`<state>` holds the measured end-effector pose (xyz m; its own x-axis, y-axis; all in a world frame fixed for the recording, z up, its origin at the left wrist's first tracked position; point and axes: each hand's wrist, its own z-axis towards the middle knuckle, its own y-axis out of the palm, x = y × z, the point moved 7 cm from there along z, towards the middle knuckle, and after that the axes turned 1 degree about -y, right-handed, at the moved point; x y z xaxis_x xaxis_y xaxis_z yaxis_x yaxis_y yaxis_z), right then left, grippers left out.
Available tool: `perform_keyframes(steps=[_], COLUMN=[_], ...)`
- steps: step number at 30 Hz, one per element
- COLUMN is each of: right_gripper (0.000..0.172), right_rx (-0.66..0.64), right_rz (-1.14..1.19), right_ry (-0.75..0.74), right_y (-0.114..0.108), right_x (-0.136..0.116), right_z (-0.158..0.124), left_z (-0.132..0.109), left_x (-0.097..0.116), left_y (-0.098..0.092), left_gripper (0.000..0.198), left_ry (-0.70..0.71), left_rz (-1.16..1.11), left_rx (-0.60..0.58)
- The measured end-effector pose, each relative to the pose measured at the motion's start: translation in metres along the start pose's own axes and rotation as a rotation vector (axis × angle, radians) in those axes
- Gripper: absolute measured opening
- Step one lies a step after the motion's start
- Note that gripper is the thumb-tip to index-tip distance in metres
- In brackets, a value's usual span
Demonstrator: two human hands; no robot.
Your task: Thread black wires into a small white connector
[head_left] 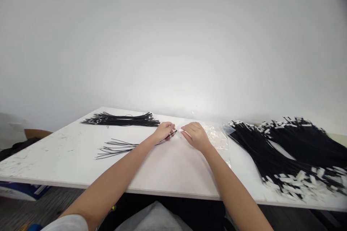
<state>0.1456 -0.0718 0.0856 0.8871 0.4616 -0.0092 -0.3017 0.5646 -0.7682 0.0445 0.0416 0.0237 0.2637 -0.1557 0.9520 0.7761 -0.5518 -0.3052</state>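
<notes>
Over the middle of the white table (173,177), my left hand (164,131) is closed round a small bunch of thin black cables (119,148). Their loose ends fan out to the left on the tabletop, and the other ends stick out past my fingers to the right. My right hand (195,135) is just right of those ends, thumb and fingers drawn together. Whatever sits in its fingertips is too small to tell. Beside and behind that hand lies a clear plastic bag (221,139) with pale contents I cannot make out.
At the back left lies a thick bundle of black cables (121,119). Large heaps of black cables with white ends (271,155) cover the right side. A pale wall (173,43) rises behind the table. A blue box (23,191) is on the floor at left.
</notes>
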Motion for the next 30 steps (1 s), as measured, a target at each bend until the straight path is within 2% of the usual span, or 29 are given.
perform_keyframes(steps=[8, 12, 15, 21, 30], right_gripper=[0.025, 0.025, 0.026, 0.030, 0.023], right_rx=[-0.149, -0.149, -0.118, 0.064, 0.381], right_rz=[0.054, 0.095, 0.087, -0.001, -0.105], right_ry=[-0.111, -0.113, -0.074, 0.069, 0.205], right_y=[0.017, 0.020, 0.017, -0.003, -0.051], right_x=[-0.019, -0.022, -0.019, 0.008, 0.053], right_z=[0.000, 0.001, 0.002, 0.000, -0.019], left_z=[-0.009, -0.012, -0.014, -0.022, -0.036], left_x=[0.009, 0.014, 0.017, 0.023, 0.022], left_y=[0.013, 0.016, 0.018, 0.022, 0.035], left_gripper=[0.021, 0.013, 0.016, 0.035, 0.033], left_ry=[0.012, 0.020, -0.011, -0.056, -0.091], left_rz=[-0.325, -0.389, -0.386, -0.276, -0.200], left_rx=[-0.128, -0.186, -0.238, -0.369, -0.655])
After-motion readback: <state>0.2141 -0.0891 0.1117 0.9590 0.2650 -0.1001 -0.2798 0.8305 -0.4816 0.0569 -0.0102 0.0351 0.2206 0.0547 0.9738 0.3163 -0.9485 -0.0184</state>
